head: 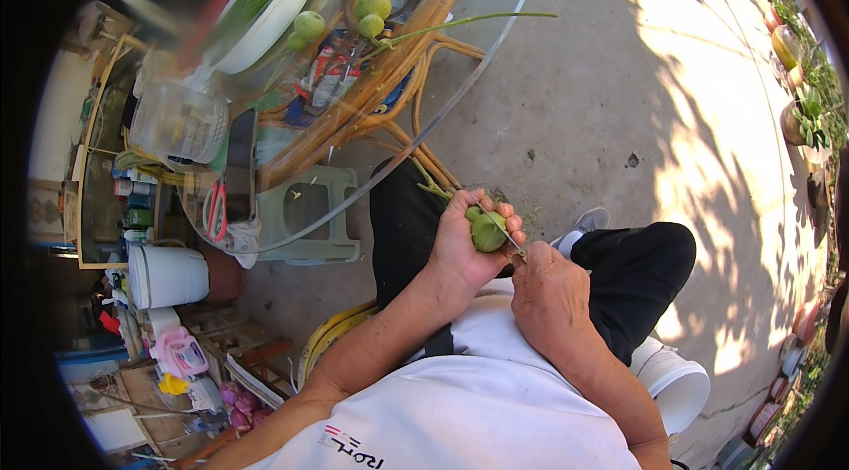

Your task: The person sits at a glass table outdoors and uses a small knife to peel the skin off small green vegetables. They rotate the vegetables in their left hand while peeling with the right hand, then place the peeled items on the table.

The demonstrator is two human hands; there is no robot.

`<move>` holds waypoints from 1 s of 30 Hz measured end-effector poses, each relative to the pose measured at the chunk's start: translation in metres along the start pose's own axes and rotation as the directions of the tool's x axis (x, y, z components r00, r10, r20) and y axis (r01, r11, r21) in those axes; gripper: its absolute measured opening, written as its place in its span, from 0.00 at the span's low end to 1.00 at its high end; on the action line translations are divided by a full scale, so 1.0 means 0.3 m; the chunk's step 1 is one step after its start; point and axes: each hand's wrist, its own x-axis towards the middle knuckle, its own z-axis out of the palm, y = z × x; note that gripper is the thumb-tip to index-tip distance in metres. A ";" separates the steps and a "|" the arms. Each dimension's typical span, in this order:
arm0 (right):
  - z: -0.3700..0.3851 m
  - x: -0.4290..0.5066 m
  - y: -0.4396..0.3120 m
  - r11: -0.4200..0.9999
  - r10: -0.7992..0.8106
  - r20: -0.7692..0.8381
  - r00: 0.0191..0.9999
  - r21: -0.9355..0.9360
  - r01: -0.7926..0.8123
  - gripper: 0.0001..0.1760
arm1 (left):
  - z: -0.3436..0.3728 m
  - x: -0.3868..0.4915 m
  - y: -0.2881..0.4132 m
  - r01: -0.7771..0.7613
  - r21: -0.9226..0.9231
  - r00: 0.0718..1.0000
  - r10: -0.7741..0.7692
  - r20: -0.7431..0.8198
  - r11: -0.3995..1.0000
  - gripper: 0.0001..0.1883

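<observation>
My left hand (467,238) is closed around a green gourd (488,232), a round fruit with a narrower top, and its stem sticks out towards the table. My right hand (550,287) grips a thin metal tool (501,226), whose narrow shaft lies across the gourd's surface. The kind of tool is not clear, as my fingers hide its grip. Both hands are above my lap. On the glass tabletop lie a second green gourd (372,7) with a long stem and another small green gourd (309,25).
The glass table's curved edge (424,132) is ahead and to the left. On it are a white bowl (268,25) with green leaves, a clear plastic container (178,118), a cleaver (241,158) and red-handled scissors (217,210). A white bucket (683,390) stands at the lower right, a green stool (312,218) beneath the table.
</observation>
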 end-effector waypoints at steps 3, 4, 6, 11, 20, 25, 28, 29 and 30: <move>-0.004 -0.001 -0.002 1.000 0.004 0.029 1.000 0.011 -0.004 0.08 | 0.010 -0.002 -0.007 -0.044 0.054 0.994 0.049 -0.095 0.998 0.14; -0.003 -0.002 -0.004 0.998 -0.063 0.092 0.994 0.024 0.061 0.08 | 0.012 -0.002 -0.009 -0.062 0.076 0.990 0.071 -0.124 0.995 0.15; -0.002 0.000 -0.001 1.000 -0.023 0.040 0.999 0.019 0.022 0.08 | 0.017 0.000 -0.007 -0.050 0.091 0.992 0.060 -0.107 0.995 0.15; 0.008 0.002 0.007 1.000 -0.016 0.041 0.999 0.013 0.016 0.09 | 0.016 0.000 -0.003 -0.033 0.013 0.993 0.034 -0.115 0.999 0.15; 0.023 0.004 0.014 0.994 -0.104 0.088 0.991 0.046 0.100 0.09 | -0.006 0.000 0.012 0.023 -0.114 0.996 -0.033 -0.082 0.993 0.17; 0.025 -0.004 0.005 0.999 -0.018 0.048 0.999 0.044 0.016 0.10 | -0.020 -0.003 0.010 0.005 -0.125 0.998 -0.013 -0.064 0.992 0.16; 0.022 -0.005 0.010 0.998 -0.023 0.082 0.996 0.059 0.018 0.10 | -0.024 0.000 0.010 0.013 -0.137 1.000 -0.016 -0.021 0.991 0.15; 0.021 -0.006 0.013 0.998 -0.033 0.083 0.996 0.060 0.028 0.10 | -0.026 0.001 0.010 0.000 -0.116 0.999 -0.005 -0.041 0.993 0.15; 0.021 0.002 0.024 0.997 0.030 0.032 0.999 0.072 -0.032 0.10 | -0.027 0.003 0.011 -0.022 -0.092 0.998 0.017 -0.052 0.995 0.14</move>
